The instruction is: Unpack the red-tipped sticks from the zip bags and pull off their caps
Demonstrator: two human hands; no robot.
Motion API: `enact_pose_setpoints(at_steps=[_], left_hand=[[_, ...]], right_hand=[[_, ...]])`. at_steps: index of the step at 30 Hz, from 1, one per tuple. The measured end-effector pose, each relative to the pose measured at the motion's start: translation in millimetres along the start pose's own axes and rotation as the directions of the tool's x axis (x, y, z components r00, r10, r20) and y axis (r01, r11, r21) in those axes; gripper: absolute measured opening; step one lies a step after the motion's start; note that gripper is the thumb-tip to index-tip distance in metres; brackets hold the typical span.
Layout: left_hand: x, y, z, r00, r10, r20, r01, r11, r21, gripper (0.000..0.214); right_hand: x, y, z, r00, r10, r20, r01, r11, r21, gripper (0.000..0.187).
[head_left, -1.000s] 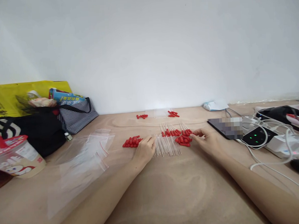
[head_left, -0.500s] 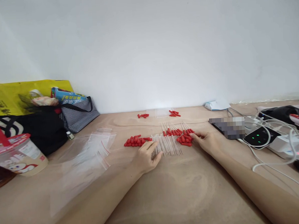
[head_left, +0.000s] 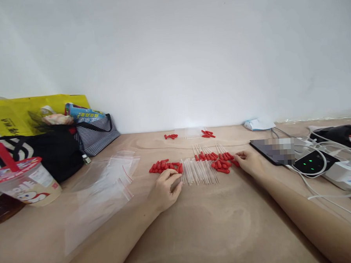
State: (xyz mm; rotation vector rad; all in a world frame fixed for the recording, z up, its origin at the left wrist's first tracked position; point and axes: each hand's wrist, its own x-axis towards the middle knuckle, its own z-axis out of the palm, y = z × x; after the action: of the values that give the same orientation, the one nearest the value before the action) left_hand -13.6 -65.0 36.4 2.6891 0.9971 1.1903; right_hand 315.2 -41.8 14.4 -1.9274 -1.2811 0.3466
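Observation:
My left hand (head_left: 166,189) rests at the left end of a row of clear thin tubes (head_left: 199,172). Its fingers are bent, thumb apart from them, fingertips beside a red rubber bulb (head_left: 180,168). Left of the tubes lies a pile of red rubber bulbs (head_left: 159,166). My right hand (head_left: 247,163) has its thumb and fingers closed at another red rubber bulb (head_left: 235,163), partly covered by the fingertips. Beside it are loose red bulbs (head_left: 221,167) and droppers with red bulbs (head_left: 206,156), their clear tubes pointing away from me.
Clear zip bags (head_left: 108,198) lie on the left, near a drink cup (head_left: 28,182) and a striped bag (head_left: 99,135). Farther back are more red bulbs (head_left: 171,136) and droppers (head_left: 208,134). At right are a dark tablet-like device (head_left: 261,150), white cables (head_left: 326,197) and a white box (head_left: 339,174).
My left hand has drawn back to the left from the tubes, and a bulb now shows upright by its fingertips. My right hand has shifted right, with a bulb now visible at its fingertips.

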Motion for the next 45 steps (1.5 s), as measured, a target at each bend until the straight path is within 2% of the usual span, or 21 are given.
enact_pose_setpoints(at_steps=[6, 10, 14, 17, 20, 24, 27, 28, 29, 31, 33, 35, 36, 38, 45], left_hand=[[-1.3, -2.5, 0.6, 1.0, 0.004, 0.005, -0.004, 1.0, 0.016, 0.017], [-2.4, -3.6, 1.2, 1.0, -0.001, 0.017, 0.0, 1.0, 0.016, 0.016], [-2.6, -3.4, 0.9, 0.999, -0.008, 0.034, 0.008, 1.0, 0.018, 0.015], [-2.3, -3.0, 0.6, 0.999, -0.01, 0.043, 0.009, 1.0, 0.02, 0.014], [-2.0, -3.0, 0.4, 0.999, -0.004, 0.045, 0.003, 1.0, 0.022, 0.015], [-0.9, -3.8, -0.1, 0.999, 0.011, 0.036, -0.013, 0.999, 0.051, 0.019], [1.0, -3.3, -1.5, 1.0, 0.013, 0.01, -0.014, 0.994, 0.11, 0.031], [1.7, -2.8, -2.2, 1.0, 0.01, -0.008, -0.009, 0.991, 0.134, 0.036], [2.3, -2.3, -2.9, 1.0, 0.007, -0.03, -0.002, 0.987, 0.159, 0.04], [3.2, -1.3, -4.4, 0.998, 0.003, -0.068, 0.011, 0.978, 0.209, 0.047], [3.5, -0.9, -5.4, 0.997, 0.009, -0.076, 0.01, 0.969, 0.246, 0.046], [3.4, -1.4, -5.4, 0.999, 0.026, -0.045, -0.014, 0.967, 0.253, 0.035], [3.3, -1.7, -5.0, 0.999, 0.038, -0.023, -0.031, 0.969, 0.247, 0.028], [2.9, -2.4, -3.0, 0.998, 0.068, 0.016, -0.069, 0.971, 0.228, 0.017], [1.6, -1.4, 7.3, 0.983, 0.167, 0.08, -0.179, 0.964, 0.197, 0.02]], right_hand=[[14.8, -4.5, -3.8, 0.99, 0.091, 0.11, -0.085, 0.995, -0.06, 0.034], [22.4, -4.4, 2.0, 0.975, 0.139, 0.173, -0.133, 0.99, -0.044, 0.028], [25.2, -3.5, 9.2, 0.965, 0.174, 0.198, -0.173, 0.985, -0.02, 0.022], [24.0, -3.7, 10.1, 0.969, 0.178, 0.172, -0.179, 0.984, -0.015, 0.021], [21.4, -6.2, 6.7, 0.985, 0.149, 0.092, -0.148, 0.989, -0.016, 0.024], [14.0, -17.8, 0.1, 0.999, 0.044, -0.02, -0.044, 0.999, 0.0, 0.022], [-4.8, -35.2, 0.0, 0.991, -0.111, -0.068, 0.112, 0.994, 0.015, 0.019], [-14.6, -42.0, 1.7, 0.958, -0.269, -0.101, 0.271, 0.963, 0.003, 0.018], [-25.7, -48.7, 4.3, 0.901, -0.418, -0.116, 0.418, 0.908, -0.029, 0.016], [-49.6, -60.7, 11.7, 0.762, -0.642, -0.086, 0.634, 0.767, -0.098, 0.013], [-71.0, -69.0, 20.9, 0.619, -0.784, -0.052, 0.776, 0.62, -0.114, 0.01], [-86.1, -73.3, 29.9, 0.524, -0.851, -0.03, 0.845, 0.524, -0.102, 0.009], [-90.8, -74.2, 33.8, 0.499, -0.866, -0.026, 0.862, 0.499, -0.088, 0.008], [-95.7, -74.9, 39.4, 0.483, -0.876, -0.02, 0.874, 0.483, -0.06, 0.007], [-95.7, -77.3, 41.3, 0.462, -0.887, -0.016, 0.886, 0.462, -0.026, 0.01]])
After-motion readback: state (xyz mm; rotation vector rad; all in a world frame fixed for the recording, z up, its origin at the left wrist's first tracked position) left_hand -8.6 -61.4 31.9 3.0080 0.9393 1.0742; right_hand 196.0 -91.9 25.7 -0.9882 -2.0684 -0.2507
